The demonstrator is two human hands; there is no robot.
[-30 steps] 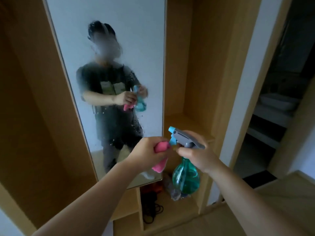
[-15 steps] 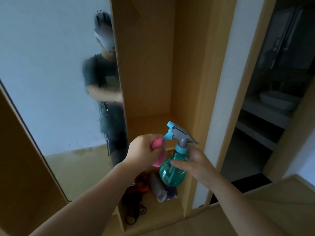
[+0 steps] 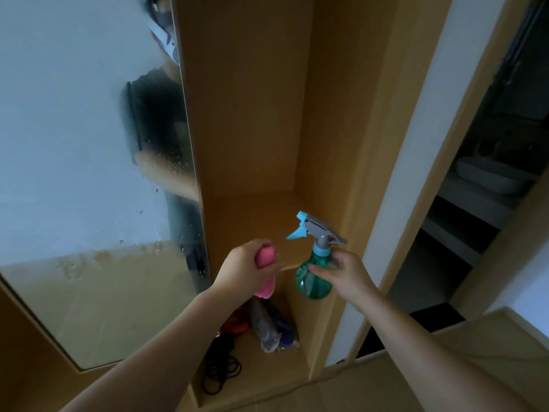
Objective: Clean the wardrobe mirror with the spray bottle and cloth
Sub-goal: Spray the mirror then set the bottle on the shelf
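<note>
The left hand (image 3: 246, 266) curls tight round the bunched pink cloth (image 3: 266, 258), whose tail hangs below the fist. Just right of it, the right hand (image 3: 346, 273) pinches the teal spray bottle (image 3: 312, 282) below its neck, nozzle apparently toward the cloth. The droplet-streaked mirror (image 3: 89, 173) stands left of both.

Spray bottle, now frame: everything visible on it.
The spray bottle has a round translucent teal body, plastic by its look, a teal collar, a grey head and a light blue nozzle and trigger. It is nearly upright in front of the wardrobe shelf edge, nozzle pointing left. The right hand grips its neck and shoulder; nothing else touches it. Fill level cannot be told.
</note>
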